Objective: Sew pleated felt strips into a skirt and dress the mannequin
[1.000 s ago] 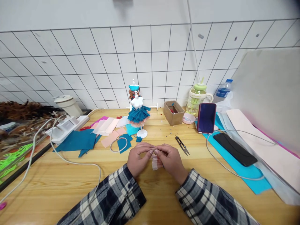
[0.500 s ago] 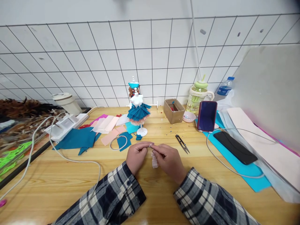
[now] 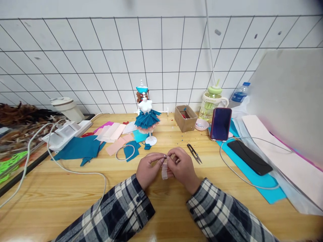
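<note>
My left hand (image 3: 149, 169) and my right hand (image 3: 183, 169) meet over the middle of the table, fingertips pinched together. A pale pink pleated strip (image 3: 165, 172) hangs below the fingertips, its upper part hidden by my right hand. My left thumb and index finger close on its top end, where a small dark spot shows that I cannot make out. Thread snips (image 3: 194, 154) lie just beyond my right hand. Farther back, a small white dress form (image 3: 145, 106) wears a teal pleated skirt (image 3: 147, 120) with a peach lower layer.
Teal cloth (image 3: 78, 148) and pink pieces (image 3: 116, 145) lie at the left, near a power strip (image 3: 64, 136). A cardboard box (image 3: 186, 122), a pink dish (image 3: 202, 124) and a standing phone (image 3: 221, 123) are behind. A black case (image 3: 249, 157) rests on blue sheets; cables cross both sides.
My right fingers have shifted up and curled more at the top of the strip. More of the pleated strip now shows between my hands. The view has shifted slightly.
</note>
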`<state>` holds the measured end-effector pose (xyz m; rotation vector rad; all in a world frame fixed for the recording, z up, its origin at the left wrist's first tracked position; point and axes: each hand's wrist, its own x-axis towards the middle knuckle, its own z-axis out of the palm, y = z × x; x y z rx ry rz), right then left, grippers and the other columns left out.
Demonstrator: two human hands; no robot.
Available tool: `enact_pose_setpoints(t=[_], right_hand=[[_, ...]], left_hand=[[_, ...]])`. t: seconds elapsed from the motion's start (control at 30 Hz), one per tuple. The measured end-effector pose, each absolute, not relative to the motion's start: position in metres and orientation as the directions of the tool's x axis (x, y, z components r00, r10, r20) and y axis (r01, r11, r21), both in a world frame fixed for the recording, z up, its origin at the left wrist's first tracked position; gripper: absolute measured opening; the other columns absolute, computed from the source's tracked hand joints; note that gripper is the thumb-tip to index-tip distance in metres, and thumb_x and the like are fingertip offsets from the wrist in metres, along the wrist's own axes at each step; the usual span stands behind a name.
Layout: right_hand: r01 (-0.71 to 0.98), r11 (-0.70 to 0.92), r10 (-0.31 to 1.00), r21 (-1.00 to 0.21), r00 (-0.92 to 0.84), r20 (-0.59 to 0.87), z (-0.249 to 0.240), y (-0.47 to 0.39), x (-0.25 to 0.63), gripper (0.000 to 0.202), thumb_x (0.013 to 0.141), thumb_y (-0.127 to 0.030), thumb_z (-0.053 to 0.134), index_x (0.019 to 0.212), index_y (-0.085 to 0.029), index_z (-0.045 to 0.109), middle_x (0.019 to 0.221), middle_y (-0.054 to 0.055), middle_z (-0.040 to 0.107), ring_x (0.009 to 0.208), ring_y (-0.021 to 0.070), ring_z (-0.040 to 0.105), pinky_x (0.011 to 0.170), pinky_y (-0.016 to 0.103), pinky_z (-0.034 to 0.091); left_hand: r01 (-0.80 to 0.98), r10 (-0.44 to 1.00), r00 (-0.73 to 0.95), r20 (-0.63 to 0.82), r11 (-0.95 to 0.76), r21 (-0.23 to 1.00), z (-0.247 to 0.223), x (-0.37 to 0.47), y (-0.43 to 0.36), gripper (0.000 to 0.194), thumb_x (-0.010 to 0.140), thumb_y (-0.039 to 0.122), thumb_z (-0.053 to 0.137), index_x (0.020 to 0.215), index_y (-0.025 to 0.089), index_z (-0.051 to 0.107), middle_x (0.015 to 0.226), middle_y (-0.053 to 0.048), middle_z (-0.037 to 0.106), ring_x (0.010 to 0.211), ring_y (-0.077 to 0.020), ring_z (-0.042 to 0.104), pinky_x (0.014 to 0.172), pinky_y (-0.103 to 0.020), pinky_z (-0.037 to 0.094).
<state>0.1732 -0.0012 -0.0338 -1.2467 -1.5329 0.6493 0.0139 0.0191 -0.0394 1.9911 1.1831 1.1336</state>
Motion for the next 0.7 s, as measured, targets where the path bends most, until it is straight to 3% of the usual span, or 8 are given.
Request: enact_pose_setpoints(t=[0.07,0.17,0.27,0.37,0.47,0.6,0.7], right_hand=[[0.181,0.193,0.971,-0.964,0.103,0.214,-0.034,0.002,0.174,0.004,0.077,-0.024,0.058,0.077,-0.02,0.055,0.096,0.006,0.07,0.056,0.0106,0.057,0.05,0.024,0.045],[-0.132,0.031,0.991,-0.991,0.133,0.014,-0.028,0.009,0.181,0.016,0.075,-0.03,0.06,0.074,-0.022,0.046,0.083,0.004,0.07,0.064,0.0146,0.064,0.046,0.021,0.047],[-0.2,0.084,0.976,-0.976,0.212,0.041,-0.011,0.022,0.195,0.021,0.071,-0.031,0.065,0.075,-0.022,0.047,0.072,-0.001,0.065,0.07,0.0155,0.065,0.046,0.02,0.05],[-0.081,0.208,0.952,-0.975,0.248,0.182,0.012,0.047,0.216,0.02,0.071,-0.032,0.066,0.084,-0.021,0.056,0.073,-0.001,0.065,0.075,0.017,0.065,0.047,0.021,0.051],[0.229,0.273,0.897,-0.934,0.291,0.333,0.027,0.086,0.239,0.026,0.078,-0.033,0.057,0.095,-0.019,0.07,0.089,0.005,0.07,0.081,0.0199,0.065,0.057,0.029,0.055],[0.681,0.219,0.786,-0.699,0.302,0.54,0.028,0.142,0.266,0.03,0.081,-0.026,0.053,0.097,-0.019,0.076,0.099,0.008,0.073,0.097,0.0225,0.064,0.09,0.04,0.05],[0.797,0.168,0.834,-0.58,0.199,0.515,0.023,0.165,0.279,0.035,0.079,-0.019,0.055,0.107,-0.019,0.075,0.108,0.009,0.072,0.098,0.0229,0.064,0.091,0.039,0.048]], left_hand=[[0.414,0.876,0.278,0.395,-0.48,0.773,-0.04,0.014,0.02,0.018,0.087,0.027,0.06,0.09,0.022,0.077,0.091,-0.004,0.077,0.088,-0.0181,0.07,0.084,-0.032,0.056],[0.401,0.85,0.331,0.41,-0.52,0.754,-0.04,0.015,0.022,0.019,0.088,0.027,0.059,0.092,0.023,0.077,0.092,-0.003,0.077,0.087,-0.0173,0.07,0.082,-0.03,0.056],[0.389,0.829,0.338,0.446,-0.555,0.736,-0.043,0.013,0.026,0.018,0.088,0.028,0.06,0.091,0.023,0.077,0.088,-0.004,0.077,0.086,-0.0177,0.069,0.081,-0.031,0.056],[0.378,0.824,0.295,0.485,-0.566,0.733,-0.047,0.01,0.034,0.015,0.086,0.029,0.063,0.087,0.023,0.077,0.086,-0.004,0.077,0.085,-0.0183,0.069,0.08,-0.032,0.055],[0.362,0.817,0.251,0.519,-0.577,0.733,-0.048,0.008,0.038,0.014,0.085,0.03,0.065,0.083,0.022,0.076,0.084,-0.004,0.076,0.083,-0.0186,0.069,0.081,-0.034,0.054],[0.33,0.803,0.253,0.54,-0.596,0.732,-0.046,0.007,0.036,0.012,0.084,0.029,0.066,0.081,0.022,0.076,0.081,-0.004,0.076,0.08,-0.0181,0.068,0.079,-0.034,0.053],[0.324,0.789,0.257,0.559,-0.615,0.719,-0.043,0.008,0.032,0.01,0.082,0.028,0.069,0.077,0.022,0.074,0.079,-0.003,0.075,0.079,-0.0178,0.067,0.08,-0.034,0.051]])
